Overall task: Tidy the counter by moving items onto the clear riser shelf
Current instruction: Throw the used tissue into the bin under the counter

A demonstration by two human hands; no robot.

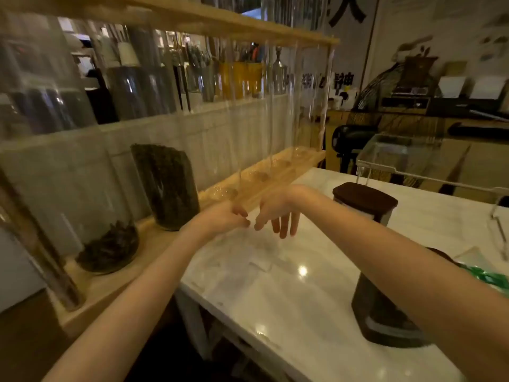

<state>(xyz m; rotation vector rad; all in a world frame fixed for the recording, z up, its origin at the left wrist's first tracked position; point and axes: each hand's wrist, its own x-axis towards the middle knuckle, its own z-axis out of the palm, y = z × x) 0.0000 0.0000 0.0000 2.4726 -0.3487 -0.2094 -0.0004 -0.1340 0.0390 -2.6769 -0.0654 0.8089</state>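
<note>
Two empty hands over the marble counter

Both hands hover above the white counter (275, 285), holding nothing. L hand (228, 219) has fingers loosely curled; R hand (275, 213) is open, fingers drooping down. Fingertips nearly meet. Clear riser shelf (407, 161) sits at the counter's far R end. Dark-lidded canister (365, 201) stands just in front of it; a 2nd dark canister (385, 318) is nearer, partly behind the R forearm.

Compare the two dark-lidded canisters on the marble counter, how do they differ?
The far canister stands clear in view, with its brown lid fully visible; the near canister is partly hidden behind the right forearm, so its lid barely shows. The far one sits by the clear riser shelf; the near one sits closer to the counter's front edge. Both stand upright and untouched.
</note>
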